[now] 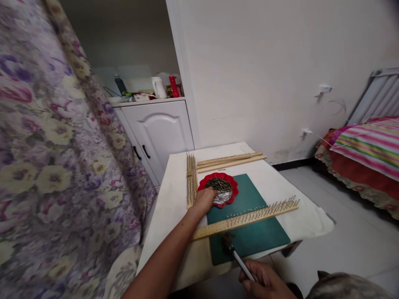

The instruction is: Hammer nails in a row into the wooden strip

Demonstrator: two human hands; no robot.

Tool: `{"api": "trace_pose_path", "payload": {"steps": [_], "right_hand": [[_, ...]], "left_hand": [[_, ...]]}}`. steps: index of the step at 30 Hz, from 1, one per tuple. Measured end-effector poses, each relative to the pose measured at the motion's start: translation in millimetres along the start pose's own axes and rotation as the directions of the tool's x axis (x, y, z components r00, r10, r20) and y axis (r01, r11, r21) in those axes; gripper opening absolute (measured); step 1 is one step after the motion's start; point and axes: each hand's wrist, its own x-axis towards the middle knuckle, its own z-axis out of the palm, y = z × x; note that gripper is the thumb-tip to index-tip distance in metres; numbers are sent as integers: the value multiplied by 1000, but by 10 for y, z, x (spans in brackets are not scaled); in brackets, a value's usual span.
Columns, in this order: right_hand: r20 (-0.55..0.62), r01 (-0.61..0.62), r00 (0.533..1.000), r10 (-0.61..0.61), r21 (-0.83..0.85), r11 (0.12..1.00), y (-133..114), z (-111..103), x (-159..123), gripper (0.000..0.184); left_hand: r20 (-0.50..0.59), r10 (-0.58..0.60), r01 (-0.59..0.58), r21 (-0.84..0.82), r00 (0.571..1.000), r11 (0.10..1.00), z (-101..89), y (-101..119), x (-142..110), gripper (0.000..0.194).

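Observation:
My left hand [205,200] reaches over the left rim of a red scalloped bowl [236,192]. Its fingers are curled down at the nails [220,183] inside, and whatever they pinch is hidden. In my right hand [263,279] is a hammer [239,261], gripped by its handle, with the dark head low over a green mat [249,238]. Across that mat lies a wooden strip [215,228]. Many nails stand in its right part, several leaning; small holes dot its bare left end.
Nail-studded strips [190,176] lie at the table's left, and more wooden strips [230,161] at the back. A loose nail [221,170] is behind the bowl. A cat [346,286] is at the lower right, a floral curtain [62,137] at left, a bed [368,145] at right.

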Motion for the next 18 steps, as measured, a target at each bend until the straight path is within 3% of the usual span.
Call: {"api": "trace_pose_path", "payload": {"steps": [8,13,18], "right_hand": [[-24,3,1000,-3,2,1000,193,-36,61,36],[30,7,1000,-8,3,1000,129,-26,55,39],[0,9,1000,-9,6,1000,58,-3,29,41]], "left_hand": [[-114,146,-141,50,983,989,72,-95,-29,14],[-123,163,-155,71,979,985,69,-83,-31,12],[-117,145,-134,96,983,986,44,-44,-25,12]]}}
